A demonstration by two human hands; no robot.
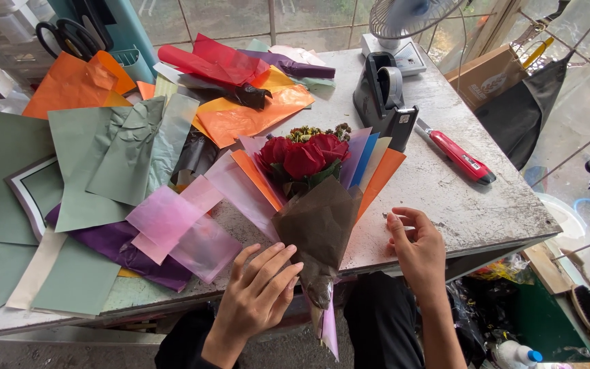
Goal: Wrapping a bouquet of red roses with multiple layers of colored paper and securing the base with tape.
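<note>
Rose bouquet (pixel 308 198) in brown and coloured wrap at frame centre on the worn table (pixel 459 198), left hand (pixel 257 297) released with fingers resting on the lower wrap, right hand (pixel 416 249) pinching something too small to tell, red cutter (pixel 460 157) upper right.

A brown cardboard box (pixel 487 76) stands tilted just off the far right corner of the worktop (pixel 459 198), with a pale printed mark on its face. 1 small white label (pixel 471 162) sits on the red-handled cutter (pixel 457 155). Another small pale label (pixel 403 119) shows on the black tape dispenser (pixel 382 99) beside it.
</note>
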